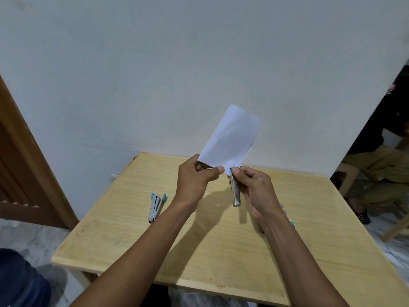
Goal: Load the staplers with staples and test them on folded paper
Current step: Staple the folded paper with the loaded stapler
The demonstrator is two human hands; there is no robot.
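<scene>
Against a pale wall (155, 74), a small wooden table (221, 251) serves as the workbench, with a brown door (22, 162) at far left and a seated person (376, 165) partly in view at far right. Held up over the table's far side, the folded paper (232, 138) stands tilted, its lower edge caught between both hands. The left hand (194, 180) pinches the paper's lower left corner between thumb and curled fingers. The right hand (256, 191) is wrapped round a metal stapler (235, 193), thumb near its tip, the stapler's nose meeting the paper's lower right corner; whether the paper sits inside the mouth cannot be made out. A second stapler (155, 207), blue-tipped, lies swung open on the table to the left, well apart from the hands. A small green-and-white box (292, 223), most likely staples, peeks out from behind the right forearm.

Judged from this, the task looks roughly midway. The stapler in hand appears loaded and is at its test, though no staple can be seen in the paper. The second stapler, lying open, seems to await loading or closing, then its own test. Neither hand is slack: both are closed down tight on what they hold, with no fingers spread.
</scene>
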